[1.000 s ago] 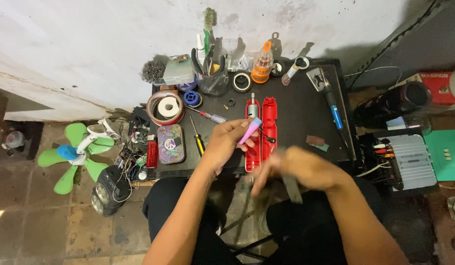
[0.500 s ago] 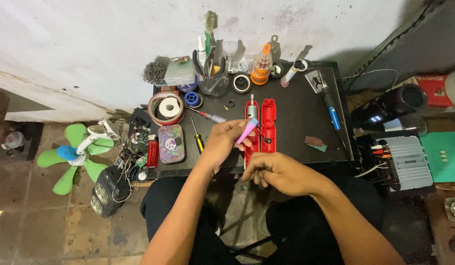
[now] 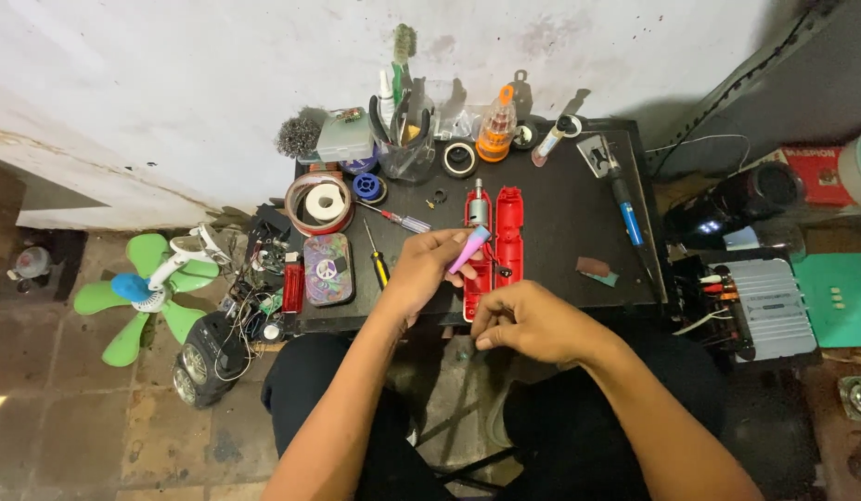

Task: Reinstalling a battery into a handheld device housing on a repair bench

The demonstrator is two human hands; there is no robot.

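A: Grip check, where's the work?

B: Centre of frame. My left hand [image 3: 429,269] pinches a purple cylinder [image 3: 470,249] over the open red casing [image 3: 494,243]; my right hand [image 3: 528,320] is curled shut, contents unclear. I'd keep the cylinder low, aligned with its bay.

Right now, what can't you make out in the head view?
- Whatever the right hand pinches: hidden by its curled fingers.
- Lower end of the pink cylinder: covered by the left hand.
- Parts inside the red casing: too small.
- Green box: cut off by the right edge.
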